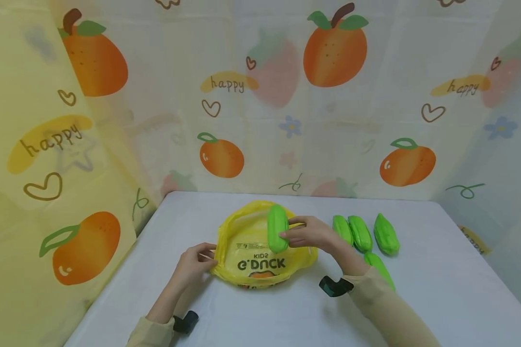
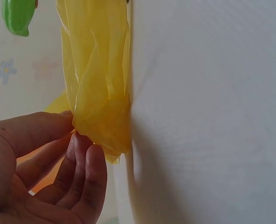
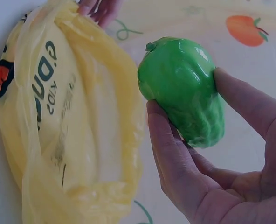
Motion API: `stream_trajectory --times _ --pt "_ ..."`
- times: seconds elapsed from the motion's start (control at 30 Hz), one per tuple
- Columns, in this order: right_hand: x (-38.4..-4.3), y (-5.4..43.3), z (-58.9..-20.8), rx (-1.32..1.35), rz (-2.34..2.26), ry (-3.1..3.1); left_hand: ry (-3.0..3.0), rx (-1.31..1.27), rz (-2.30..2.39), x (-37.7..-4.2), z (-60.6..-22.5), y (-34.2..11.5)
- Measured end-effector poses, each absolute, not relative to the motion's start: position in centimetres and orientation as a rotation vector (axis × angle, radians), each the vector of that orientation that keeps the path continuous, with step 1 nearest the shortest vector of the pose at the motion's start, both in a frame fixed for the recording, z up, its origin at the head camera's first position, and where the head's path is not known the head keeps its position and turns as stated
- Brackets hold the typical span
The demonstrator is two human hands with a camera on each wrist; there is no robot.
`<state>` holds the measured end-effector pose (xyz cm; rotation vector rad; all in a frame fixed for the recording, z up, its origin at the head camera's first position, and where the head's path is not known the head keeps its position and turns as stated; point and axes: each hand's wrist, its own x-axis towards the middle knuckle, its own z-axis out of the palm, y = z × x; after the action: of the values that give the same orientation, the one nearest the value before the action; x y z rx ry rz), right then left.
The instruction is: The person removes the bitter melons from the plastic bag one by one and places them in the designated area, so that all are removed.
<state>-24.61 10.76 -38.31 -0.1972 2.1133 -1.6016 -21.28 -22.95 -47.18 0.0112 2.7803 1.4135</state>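
A yellow plastic bag (image 1: 224, 236) with printed lettering lies on the table, its mouth spread wide toward the head camera. At its left edge, my left hand (image 1: 193, 262) pinches the rim between thumb and fingers; the left wrist view shows the gathered film (image 2: 98, 79) at the fingertips. My right hand (image 1: 310, 233) holds a glossy green toy vegetable (image 1: 277, 229) over the bag's opening. In the right wrist view this vegetable (image 3: 177, 84) has a small stem and bumpy sides, with the thumb and fingers on opposite sides of it.
Several similar green toy vegetables (image 1: 386, 234) lie on the white table (image 1: 260, 318), right of the bag and partly behind my right forearm. A fruit-printed curtain (image 1: 165, 111) rises along the table's far edge and sides.
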Motion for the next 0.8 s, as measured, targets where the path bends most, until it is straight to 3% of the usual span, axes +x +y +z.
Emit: stream_trajectory --times 0.8 --pt "-23.4 18.7 -37.7 -0.223 -1.658 2.093 2.807 0.015 1.391 -21.4 -47.4 -22.8"
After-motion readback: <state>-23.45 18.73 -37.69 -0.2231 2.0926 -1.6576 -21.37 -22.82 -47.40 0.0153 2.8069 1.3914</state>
